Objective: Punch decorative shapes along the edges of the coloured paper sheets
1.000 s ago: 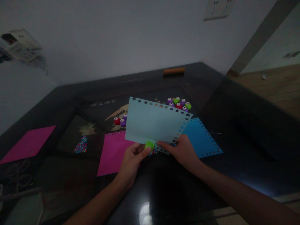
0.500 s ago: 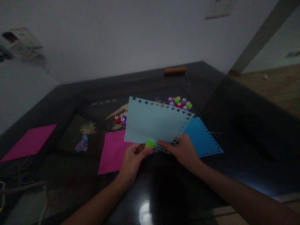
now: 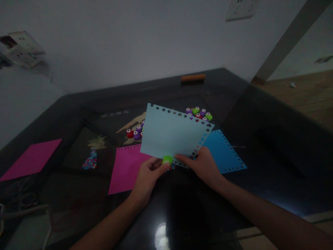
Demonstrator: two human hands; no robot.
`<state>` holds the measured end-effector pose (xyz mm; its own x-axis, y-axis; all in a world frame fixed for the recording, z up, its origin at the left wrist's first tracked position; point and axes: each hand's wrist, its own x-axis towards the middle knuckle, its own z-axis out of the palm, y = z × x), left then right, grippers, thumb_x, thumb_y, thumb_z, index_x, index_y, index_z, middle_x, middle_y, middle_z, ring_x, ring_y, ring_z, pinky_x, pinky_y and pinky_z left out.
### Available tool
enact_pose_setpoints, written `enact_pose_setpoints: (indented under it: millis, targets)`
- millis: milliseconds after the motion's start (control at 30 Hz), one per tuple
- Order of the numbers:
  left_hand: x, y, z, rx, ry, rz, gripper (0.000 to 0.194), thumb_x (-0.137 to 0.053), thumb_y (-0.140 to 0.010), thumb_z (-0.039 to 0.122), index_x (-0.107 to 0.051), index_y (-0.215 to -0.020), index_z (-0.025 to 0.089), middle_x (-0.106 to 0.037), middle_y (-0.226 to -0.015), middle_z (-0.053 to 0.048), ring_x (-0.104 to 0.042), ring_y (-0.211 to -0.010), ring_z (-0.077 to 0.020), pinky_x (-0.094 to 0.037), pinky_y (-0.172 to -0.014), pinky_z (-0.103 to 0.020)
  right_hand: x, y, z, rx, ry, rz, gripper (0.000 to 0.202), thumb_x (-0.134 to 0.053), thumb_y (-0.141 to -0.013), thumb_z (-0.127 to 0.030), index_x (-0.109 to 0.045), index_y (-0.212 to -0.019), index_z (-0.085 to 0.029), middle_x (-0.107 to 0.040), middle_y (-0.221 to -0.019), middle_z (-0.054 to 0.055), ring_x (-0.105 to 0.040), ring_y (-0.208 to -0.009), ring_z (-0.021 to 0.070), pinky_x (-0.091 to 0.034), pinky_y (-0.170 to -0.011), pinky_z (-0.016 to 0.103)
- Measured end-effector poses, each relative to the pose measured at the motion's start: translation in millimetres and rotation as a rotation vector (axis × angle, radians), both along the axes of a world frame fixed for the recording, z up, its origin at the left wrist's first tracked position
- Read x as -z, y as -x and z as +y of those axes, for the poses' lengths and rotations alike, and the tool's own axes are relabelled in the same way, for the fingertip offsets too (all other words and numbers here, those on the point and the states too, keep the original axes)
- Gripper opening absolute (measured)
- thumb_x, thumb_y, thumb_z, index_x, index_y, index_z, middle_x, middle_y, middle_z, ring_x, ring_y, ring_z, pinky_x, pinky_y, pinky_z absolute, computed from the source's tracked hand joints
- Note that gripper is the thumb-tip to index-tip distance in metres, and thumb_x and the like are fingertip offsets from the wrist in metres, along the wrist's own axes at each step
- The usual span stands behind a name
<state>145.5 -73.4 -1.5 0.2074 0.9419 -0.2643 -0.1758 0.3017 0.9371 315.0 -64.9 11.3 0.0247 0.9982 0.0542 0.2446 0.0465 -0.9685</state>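
Observation:
My left hand (image 3: 147, 176) is closed around a small green craft punch (image 3: 168, 159), its thumb pressed on the near side. The punch sits at the lower edge of a light blue paper sheet (image 3: 175, 133), which is raised and tilted above the table. Shaped holes such as stars and flowers run along the sheet's far edge, right edge and part of its lower edge. My right hand (image 3: 204, 168) pinches the sheet near its lower right part, thumb on top, other fingers underneath. Beneath the punch, colourful paper bits (image 3: 171, 167) show, partly hidden.
Several coloured punches (image 3: 136, 134) stand left behind the sheet, more punches (image 3: 203, 113) behind right. A punched pink sheet (image 3: 126, 170), a punched blue sheet (image 3: 225, 152), another pink sheet (image 3: 32, 158) and a confetti pile (image 3: 90, 160) lie on the dark table (image 3: 260, 146). A brown cylinder (image 3: 193, 77) lies near the wall.
The light blue sheet has turned slightly, its left side shifting right and baring more of the left punches. Both hands keep their hold and have hardly moved.

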Motion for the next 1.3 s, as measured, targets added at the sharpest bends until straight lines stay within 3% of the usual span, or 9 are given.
enact_pose_setpoints:
  millis: [200, 533, 767, 1000, 1100, 1300]
  targets:
    - [-0.2, -1, 0, 0.015, -0.013, 0.006, 0.031, -0.073, -0.071, 0.031, -0.068, -0.097, 0.016, -0.072, -0.098, -0.009, -0.066, -0.093, -0.0216, -0.046, -0.088, -0.034, 0.4, 0, 1, 0.001, -0.024, 0.034, 0.011, -0.069, -0.069, -0.029, -0.066, -0.074, -0.020, -0.073, -0.079, 0.004, -0.067, -0.073, 0.0215, -0.054, -0.066, 0.035]
    - [-7.0, 5, 4, -0.019, -0.074, 0.107, 0.028, -0.072, -0.072, 0.034, -0.067, -0.092, 0.014, -0.072, -0.090, -0.007, -0.065, -0.090, -0.0218, -0.047, -0.082, -0.029, -0.2, -2, 4, 0.013, -0.031, 0.070, 0.019, -0.069, -0.069, -0.027, -0.068, -0.085, -0.019, -0.074, -0.092, 0.006, -0.068, -0.084, 0.0237, -0.054, -0.078, 0.039]
    - [-0.5, 13, 11, 0.011, -0.161, 0.171, 0.029, -0.063, -0.078, 0.036, -0.066, -0.101, 0.017, -0.069, -0.082, -0.003, -0.062, -0.076, -0.0190, -0.046, -0.074, -0.029, -0.9, -8, 8, 0.052, -0.018, 0.071, 0.018, -0.069, -0.068, -0.030, -0.068, -0.081, -0.018, -0.074, -0.089, 0.007, -0.068, -0.083, 0.0259, -0.054, -0.075, 0.041]
    - [-7.6, 15, 16, 0.026, -0.286, 0.381, 0.028, -0.056, -0.079, 0.032, -0.069, -0.099, 0.017, -0.065, -0.069, -0.001, -0.056, -0.065, -0.0186, -0.042, -0.065, -0.028, -0.2, -12, 12, 0.064, -0.027, 0.034, 0.017, -0.069, -0.068, -0.032, -0.068, -0.079, -0.019, -0.073, -0.091, 0.008, -0.068, -0.082, 0.0265, -0.053, -0.078, 0.043]
    - [-0.1, 18, 18, 0.049, -0.278, 0.345, 0.030, -0.051, -0.083, 0.033, -0.068, -0.101, 0.016, -0.061, -0.065, -0.001, -0.052, -0.062, -0.0170, -0.040, -0.060, -0.026, -0.4, -12, 12, 0.061, -0.030, 0.036, 0.017, -0.069, -0.069, -0.032, -0.067, -0.080, -0.020, -0.073, -0.092, 0.007, -0.067, -0.084, 0.0265, -0.053, -0.078, 0.043]
    - [13.9, 20, 22, 0.048, -0.172, 0.142, 0.036, -0.046, -0.087, 0.039, -0.065, -0.103, 0.013, -0.065, -0.078, -0.005, -0.051, -0.061, -0.0141, -0.037, -0.055, -0.025, 0.1, -12, 12, 0.070, -0.032, 0.048, 0.017, -0.069, -0.068, -0.031, -0.068, -0.081, -0.020, -0.073, -0.092, 0.008, -0.067, -0.084, 0.0272, -0.053, -0.078, 0.044]
